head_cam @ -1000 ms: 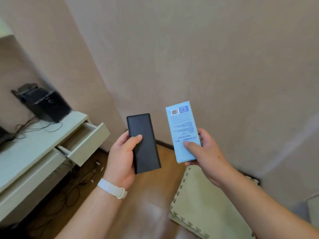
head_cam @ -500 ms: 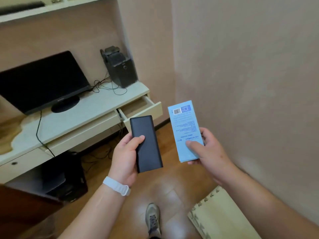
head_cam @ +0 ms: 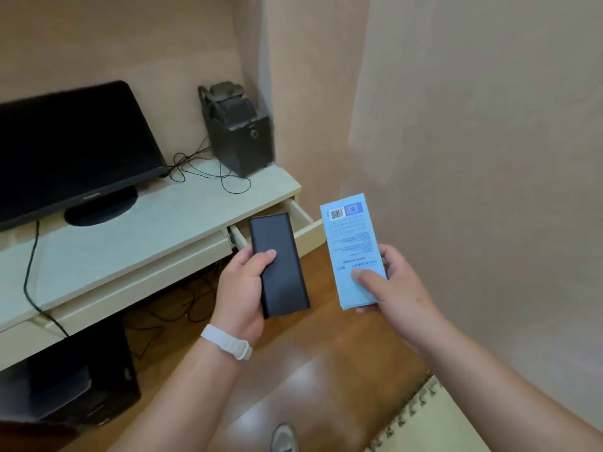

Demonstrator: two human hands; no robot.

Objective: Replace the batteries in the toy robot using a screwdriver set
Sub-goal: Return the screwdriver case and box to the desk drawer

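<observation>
Left hand is gripping a seemingly stiff, slick case low down; right hand is pinching a likely light box.

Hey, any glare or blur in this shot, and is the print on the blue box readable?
Head view: soft, even light, one glare patch on the wood floor; the blue box and black case are sharp, but the box's small print is too fine to read; the black device on the desk looks smeared; the wall corner line bends, wide-angle distortion.
</observation>
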